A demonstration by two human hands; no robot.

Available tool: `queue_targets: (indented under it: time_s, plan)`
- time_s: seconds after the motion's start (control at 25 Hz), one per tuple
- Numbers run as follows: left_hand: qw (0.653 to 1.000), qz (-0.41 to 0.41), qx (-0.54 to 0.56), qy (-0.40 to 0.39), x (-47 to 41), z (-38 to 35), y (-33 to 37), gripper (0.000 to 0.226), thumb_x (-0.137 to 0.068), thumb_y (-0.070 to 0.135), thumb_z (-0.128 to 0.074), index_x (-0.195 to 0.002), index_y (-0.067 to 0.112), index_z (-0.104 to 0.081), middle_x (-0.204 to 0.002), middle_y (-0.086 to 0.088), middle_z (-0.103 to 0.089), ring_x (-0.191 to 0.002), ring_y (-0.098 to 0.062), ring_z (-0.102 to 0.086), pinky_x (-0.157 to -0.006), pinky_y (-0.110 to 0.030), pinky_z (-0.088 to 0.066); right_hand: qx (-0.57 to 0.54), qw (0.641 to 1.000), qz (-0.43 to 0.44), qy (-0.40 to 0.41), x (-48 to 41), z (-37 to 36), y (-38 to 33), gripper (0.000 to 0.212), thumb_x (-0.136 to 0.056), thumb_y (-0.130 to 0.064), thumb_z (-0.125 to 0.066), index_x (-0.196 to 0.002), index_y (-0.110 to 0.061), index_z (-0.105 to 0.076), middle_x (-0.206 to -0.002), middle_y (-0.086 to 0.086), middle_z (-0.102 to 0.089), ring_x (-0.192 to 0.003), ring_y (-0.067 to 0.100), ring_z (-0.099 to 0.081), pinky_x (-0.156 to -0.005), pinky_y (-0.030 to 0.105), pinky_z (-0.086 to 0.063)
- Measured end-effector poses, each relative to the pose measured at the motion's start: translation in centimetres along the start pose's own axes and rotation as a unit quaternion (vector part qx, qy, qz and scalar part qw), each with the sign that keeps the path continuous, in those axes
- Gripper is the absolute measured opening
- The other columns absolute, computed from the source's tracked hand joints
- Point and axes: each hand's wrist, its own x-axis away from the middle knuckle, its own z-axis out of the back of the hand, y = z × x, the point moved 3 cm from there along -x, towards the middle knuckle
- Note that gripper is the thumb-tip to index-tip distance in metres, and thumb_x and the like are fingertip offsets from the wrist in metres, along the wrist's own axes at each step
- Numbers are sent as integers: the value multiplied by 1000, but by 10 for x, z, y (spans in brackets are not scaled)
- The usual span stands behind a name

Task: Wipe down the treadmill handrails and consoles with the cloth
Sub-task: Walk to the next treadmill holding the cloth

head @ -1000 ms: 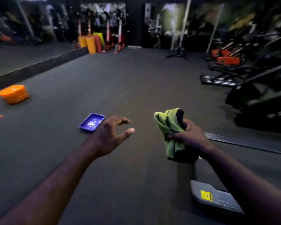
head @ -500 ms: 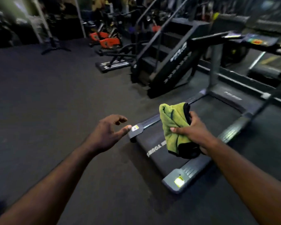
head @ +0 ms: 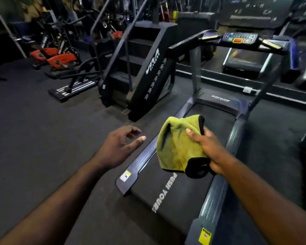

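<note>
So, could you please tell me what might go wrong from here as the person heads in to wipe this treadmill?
1. The folded green cloth is bunched in the right hand; a loose corner might slip free.
2. The black treadmill belt lies right below, so stepping onto its raised rear edge could cause a trip.
3. The grey button console could register accidental presses while wiped.

The belt (head: 175,175) ahead of me is bare up to the console (head: 240,38); the stair machine (head: 145,68) blocks its left side.
</note>
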Motion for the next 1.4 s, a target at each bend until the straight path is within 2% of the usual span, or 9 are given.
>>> queue_targets:
  time_s: [0.36,0.48,0.6,0.72,0.84,0.96,1.04,1.2,1.4]
  plan:
    - [985,-43,117,-121,-237,-94,-28,44,-85,65,-75,-108,27,-74,-99,12,-76,-92,-3,-72,-85,-32,-61,53,983,7,176,-138,57,-16,33,-90,-19,-83,-117,-23,-65,-114,-1,-77,-108,19,-74,-103,48,-57]
    - [964,-28,202,-168,-318,-155,-37,41,-84,55,-82,-110,24,-75,-102,10,-78,-97,-3,-73,-87,-27,-60,85,976,1,199,-210,82,-12,50,-79,-26,-90,-123,-22,-66,-116,-2,-78,-110,18,-74,-105,51,-56]
    - [920,38,315,-230,-437,-168,-10,59,-72,61,-87,-113,21,-74,-103,6,-79,-96,-3,-74,-83,-20,-56,86,973,-18,213,-302,87,-68,51,-81,-16,-88,-126,-19,-64,-119,0,-77,-113,19,-73,-106,52,-55]
    - [903,84,328,-264,-545,-151,36,73,-60,80,-84,-105,23,-76,-97,7,-79,-93,-9,-74,-82,-31,-57,77,971,3,227,-366,87,-154,46,-86,-8,-85,-125,-19,-63,-120,1,-77,-114,18,-73,-104,47,-56]
    - [896,106,323,-286,-612,-139,93,49,-68,48,-95,-101,19,-74,-93,3,-80,-91,-16,-76,-84,-40,-62,76,965,24,250,-388,94,-227,53,-81,-20,-91,-125,-17,-62,-120,2,-77,-115,18,-73,-99,42,-59]
    - [880,90,338,-322,-663,-132,169,24,-82,4,-84,-99,15,-72,-91,-6,-79,-85,-22,-72,-79,-42,-61,63,955,33,288,-392,120,-293,64,-72,-33,-97,-120,-13,-60,-113,5,-77,-107,12,-73,-88,29,-59]
    - [877,53,330,-344,-694,-134,210,26,-83,-4,-78,-101,14,-72,-90,-9,-78,-83,-22,-71,-76,-40,-61,56,941,57,328,-394,146,-325,54,-78,-36,-91,-117,-13,-63,-115,10,-76,-106,16,-72,-92,34,-59]
    - [868,1,314,-384,-752,-165,250,27,-80,-5,-75,-102,11,-75,-94,-14,-78,-84,-22,-69,-74,-37,-58,-39,902,87,422,-401,219,-341,24,-97,-9,-73,-121,-8,-67,-117,9,-77,-105,21,-72,-94,40,-57]
    - [869,-42,239,-431,-805,-236,273,28,-79,-19,-76,-97,3,-76,-89,-19,-78,-82,-26,-68,-70,-33,-58,-27,855,75,512,-433,315,-328,15,-95,-4,-74,-108,-11,-71,-108,10,-79,-105,30,-75,-99,52,-57]
